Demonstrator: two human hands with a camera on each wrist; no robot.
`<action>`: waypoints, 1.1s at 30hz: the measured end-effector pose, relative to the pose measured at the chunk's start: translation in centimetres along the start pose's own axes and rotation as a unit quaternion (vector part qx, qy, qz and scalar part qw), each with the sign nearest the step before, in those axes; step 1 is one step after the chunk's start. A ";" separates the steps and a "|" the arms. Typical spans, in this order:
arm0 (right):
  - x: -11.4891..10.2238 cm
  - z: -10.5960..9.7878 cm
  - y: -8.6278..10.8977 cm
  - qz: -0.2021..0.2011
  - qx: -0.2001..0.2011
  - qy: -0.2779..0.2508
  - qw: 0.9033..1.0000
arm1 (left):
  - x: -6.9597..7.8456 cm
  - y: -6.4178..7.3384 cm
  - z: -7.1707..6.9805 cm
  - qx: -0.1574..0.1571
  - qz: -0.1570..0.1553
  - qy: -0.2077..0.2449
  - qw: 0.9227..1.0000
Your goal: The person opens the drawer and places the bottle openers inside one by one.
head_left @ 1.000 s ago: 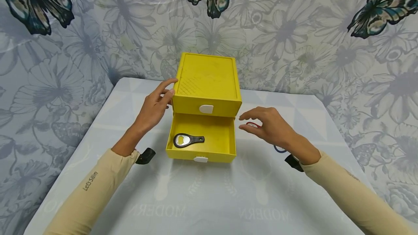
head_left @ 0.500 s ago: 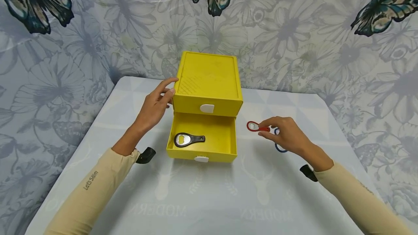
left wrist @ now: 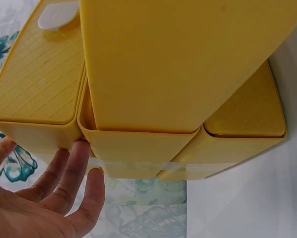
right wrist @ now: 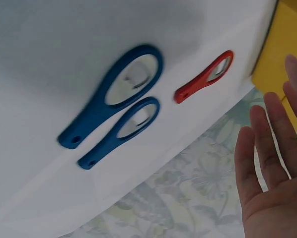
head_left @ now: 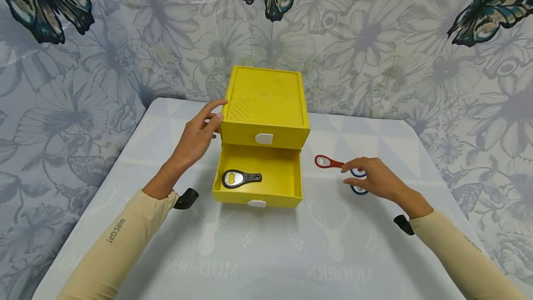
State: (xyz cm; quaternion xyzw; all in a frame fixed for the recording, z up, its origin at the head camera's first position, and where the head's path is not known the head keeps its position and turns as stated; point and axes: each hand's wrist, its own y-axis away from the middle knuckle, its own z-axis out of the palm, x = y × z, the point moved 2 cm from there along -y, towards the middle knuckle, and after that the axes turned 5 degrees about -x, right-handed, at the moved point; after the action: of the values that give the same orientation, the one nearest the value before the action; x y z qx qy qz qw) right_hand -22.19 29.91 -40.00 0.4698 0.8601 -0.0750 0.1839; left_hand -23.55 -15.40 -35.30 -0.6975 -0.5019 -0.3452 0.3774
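Head view: yellow plastic two-drawer box (head_left: 266,98) being touched by left hand (head_left: 195,135), fingers loosely extended; right hand (head_left: 376,177) being held over large blue metal-centred bottle opener (right wrist: 91,114) and smaller blue opener (right wrist: 106,145) on desk (head_left: 266,240), fingers spread, gripping nothing. Pickup seemingly being prepared; pinch on one probably being called for. Both openers being partly hidden by right hand; inside of upper drawer (head_left: 237,134) being concealed.

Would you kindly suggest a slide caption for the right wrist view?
Two blue bottle openers and a red bottle opener lie on a pale tabletop, the right hand holding none of them.
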 end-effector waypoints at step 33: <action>5.8 2.3 2.5 0.041 -0.084 0.010 0.996 | 0.0 0.1 -0.1 -0.001 0.001 0.002 1.000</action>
State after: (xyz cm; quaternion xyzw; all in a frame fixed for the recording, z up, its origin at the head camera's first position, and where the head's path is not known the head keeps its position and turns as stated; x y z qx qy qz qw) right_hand -22.41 35.12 -44.24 0.4880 0.8455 0.0095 0.2166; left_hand -23.43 -15.47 -35.26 -0.6978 -0.5001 -0.3468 0.3779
